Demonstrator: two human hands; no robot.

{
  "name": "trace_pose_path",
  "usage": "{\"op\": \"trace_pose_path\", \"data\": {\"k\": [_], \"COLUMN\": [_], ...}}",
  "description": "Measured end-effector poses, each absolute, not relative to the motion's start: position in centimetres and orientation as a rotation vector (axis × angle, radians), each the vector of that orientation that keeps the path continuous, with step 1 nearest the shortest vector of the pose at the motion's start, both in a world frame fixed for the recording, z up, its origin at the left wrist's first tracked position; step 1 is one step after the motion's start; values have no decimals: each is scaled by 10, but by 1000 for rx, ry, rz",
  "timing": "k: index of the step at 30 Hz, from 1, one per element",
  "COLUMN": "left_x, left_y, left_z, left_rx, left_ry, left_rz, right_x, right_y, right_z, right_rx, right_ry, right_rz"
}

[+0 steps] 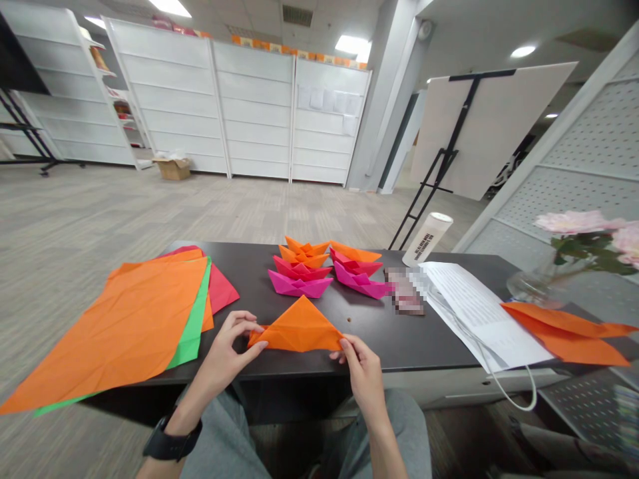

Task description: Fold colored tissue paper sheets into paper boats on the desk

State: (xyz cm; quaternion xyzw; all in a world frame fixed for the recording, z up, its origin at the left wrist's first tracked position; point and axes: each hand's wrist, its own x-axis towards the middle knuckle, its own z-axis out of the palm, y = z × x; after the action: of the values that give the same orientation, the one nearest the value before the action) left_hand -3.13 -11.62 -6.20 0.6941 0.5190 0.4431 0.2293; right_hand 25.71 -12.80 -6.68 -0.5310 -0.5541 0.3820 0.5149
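A sheet of orange paper point(302, 326), folded to a triangle with its peak pointing away from me, lies near the table's front edge. My left hand point(234, 342) pinches its left corner between thumb and fingers. At the right corner, my right hand point(360, 362) grips the paper with the thumb on top; some of its fingers are hidden underneath. Just beyond stand two rows of folded paper boats: a magenta boat point(299, 285) at the front of the left row, another magenta boat point(360, 279) heading the right row, with red and orange ones behind.
Large orange sheets point(144, 319) over green and red ones cover the table's left end. To the right are a white bottle point(428, 239), printed pages point(479, 313) with a white cable, a folded orange paper point(569, 332) and a vase of pink flowers point(574, 223).
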Motion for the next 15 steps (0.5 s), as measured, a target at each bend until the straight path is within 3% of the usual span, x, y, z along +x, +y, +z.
{"op": "trace_pose_path", "data": {"k": [8,15], "left_x": [-26,-24], "left_y": [-125,-119], "left_z": [-42,-50], "left_rx": [2010,1862], "left_ry": [1368,1429], "left_rz": [969,1154], "right_x": [257,256], "right_y": [-129,-127], "right_z": [-66,-65], "right_rx": [-1285,-1291], "right_ry": [-1350,-1333], "right_rz": [907,927]}}
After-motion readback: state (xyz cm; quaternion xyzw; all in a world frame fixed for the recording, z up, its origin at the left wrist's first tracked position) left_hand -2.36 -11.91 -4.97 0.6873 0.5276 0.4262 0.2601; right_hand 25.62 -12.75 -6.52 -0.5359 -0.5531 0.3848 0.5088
